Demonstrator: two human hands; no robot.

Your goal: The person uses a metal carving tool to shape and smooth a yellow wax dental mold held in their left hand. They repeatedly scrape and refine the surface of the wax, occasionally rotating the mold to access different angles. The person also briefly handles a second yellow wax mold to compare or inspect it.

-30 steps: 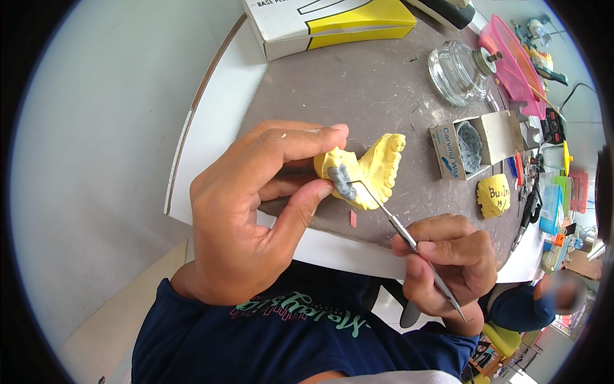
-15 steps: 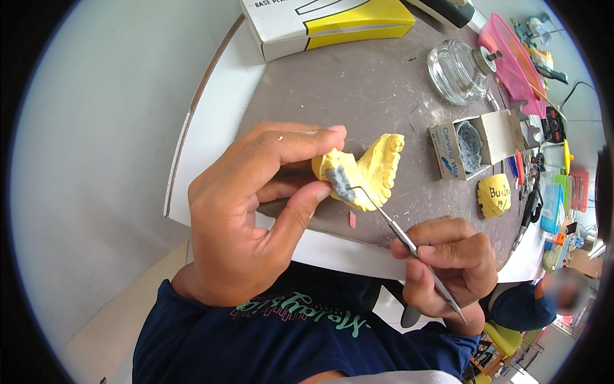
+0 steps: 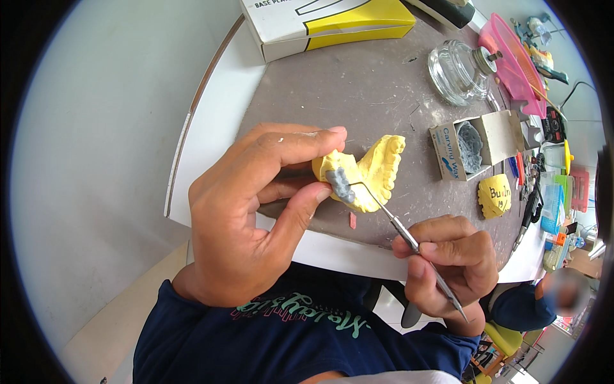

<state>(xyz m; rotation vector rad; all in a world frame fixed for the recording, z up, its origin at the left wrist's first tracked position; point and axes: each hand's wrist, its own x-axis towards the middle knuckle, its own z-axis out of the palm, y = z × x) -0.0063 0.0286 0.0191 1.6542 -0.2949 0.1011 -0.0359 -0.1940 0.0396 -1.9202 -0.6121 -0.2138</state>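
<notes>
One ridged cast (image 3: 384,168), slender metal tool (image 3: 401,229)

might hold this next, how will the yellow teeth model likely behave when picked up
The yellow teeth model is probably stiff: its far side juts out from the left hand without visible sag. It may chip if dropped, as it looks like plaster with small ridged teeth. The grey patch on it might dent under pressure, since it looks waxy.

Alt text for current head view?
A person's left hand holds a yellow dental cast with a grey wax patch while the right hand holds a slim metal carver, its bent tip at the wax. On the brown work surface are a glass spirit lamp, an open carton and another yellow cast.
</notes>
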